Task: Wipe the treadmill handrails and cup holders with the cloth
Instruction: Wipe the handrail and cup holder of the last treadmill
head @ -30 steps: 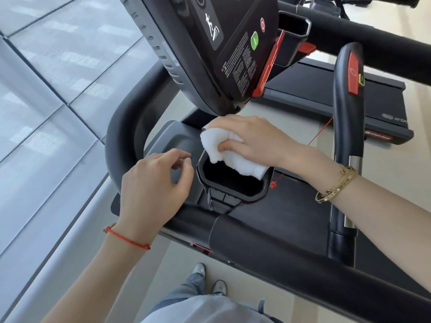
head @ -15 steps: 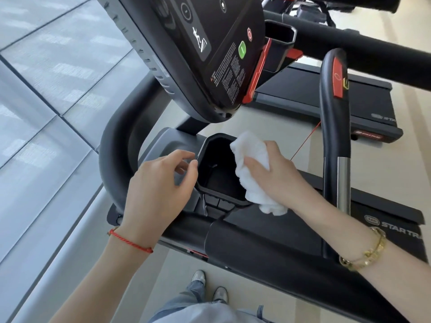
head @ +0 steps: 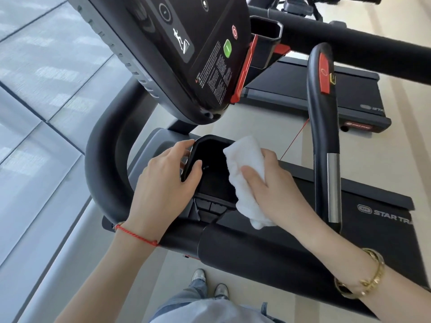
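Note:
A black cup holder [head: 211,180] sits in the treadmill's left side tray, below the console. My right hand [head: 275,190] holds a folded white cloth [head: 247,173] pressed against the holder's right rim. My left hand [head: 163,183] grips the holder's left rim, thumb inside the opening and fingers on the outside. The thick black handrail [head: 102,164] curves around the left of the tray and runs on as a padded bar [head: 256,259] below both hands. An upright black grip [head: 323,141] with a red button stands to the right of the cloth.
The tilted console [head: 186,54] overhangs the tray from above. A second cup holder [head: 265,31] shows beyond the console. Another treadmill's deck [head: 326,94] lies further back. A glass wall [head: 42,89] runs along the left. My shoes [head: 210,285] stand on the floor below.
My right hand carried the cloth from the holder's far rim to its right rim. My left hand moved from beside the holder onto its left rim and took hold of it.

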### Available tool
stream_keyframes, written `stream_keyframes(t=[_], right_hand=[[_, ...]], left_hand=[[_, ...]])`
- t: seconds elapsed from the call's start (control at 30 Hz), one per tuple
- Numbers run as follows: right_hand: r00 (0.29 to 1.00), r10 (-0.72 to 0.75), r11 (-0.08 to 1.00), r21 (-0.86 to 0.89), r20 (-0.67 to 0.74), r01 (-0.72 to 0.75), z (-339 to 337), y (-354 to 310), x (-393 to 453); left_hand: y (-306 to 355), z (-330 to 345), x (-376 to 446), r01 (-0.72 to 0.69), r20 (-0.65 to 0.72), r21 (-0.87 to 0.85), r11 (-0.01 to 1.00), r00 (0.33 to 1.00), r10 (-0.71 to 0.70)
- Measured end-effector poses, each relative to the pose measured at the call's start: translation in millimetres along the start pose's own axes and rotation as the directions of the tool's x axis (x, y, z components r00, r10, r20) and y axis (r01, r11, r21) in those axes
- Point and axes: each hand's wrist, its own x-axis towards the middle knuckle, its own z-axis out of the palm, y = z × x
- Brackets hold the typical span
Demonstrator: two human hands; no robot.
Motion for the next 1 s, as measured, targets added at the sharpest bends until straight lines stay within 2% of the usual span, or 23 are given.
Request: stream_keyframes(t=[0.07,0.13,0.27,0.33,0.4,0.5,0.6,0.7,0.87,0.93,1.0], right_hand=[[0.999,-0.025,1.000,0.012,-0.036,0.025,-4,0,1],[0.996,-0.082,0.996,-0.047,-0.040,0.080,-9,-2,8],[0.975,-0.185,0.942,-0.262,0.122,0.212,-15,-16,43],[0.951,-0.194,0.885,-0.374,0.242,0.276,-15,-26,62],[0.931,-0.209,0.823,-0.461,0.300,0.333,-15,-33,74],[0.901,-0.289,0.746,-0.513,0.324,0.424,-16,-37,81],[0.873,-0.354,0.730,-0.484,0.337,0.482,-12,-44,85],[0.879,-0.372,0.756,-0.452,0.298,0.474,-1,-46,84],[0.957,-0.272,0.885,-0.365,0.096,0.288,-1,-19,70],[0.971,-0.227,0.916,-0.321,0.077,0.240,-4,-11,67],[0.964,-0.246,0.898,-0.351,0.099,0.265,-4,-13,69]], left_hand=[[-1,1,5,-0.013,0.009,0.001,1.000,1.000,0.013],[-2,2,9,-0.014,0.022,-0.004,1.000,1.000,0.014],[-5,3,9,-0.002,0.030,-0.014,1.000,1.000,0.002],[-6,4,8,0.005,0.011,-0.016,1.000,1.000,-0.004],[-6,5,9,0.009,0.002,-0.003,1.000,1.000,-0.009],[-7,7,10,0.003,0.005,0.007,1.000,1.000,-0.003],[-8,8,9,-0.006,0.005,-0.015,1.000,1.000,0.007],[-9,9,9,-0.005,-0.004,-0.016,1.000,1.000,0.004],[-9,7,8,0.001,-0.007,-0.004,1.000,1.000,-0.001],[-9,7,8,0.003,-0.013,0.006,1.000,1.000,-0.002],[-9,7,8,-0.011,-0.009,0.001,1.000,1.000,0.011]])
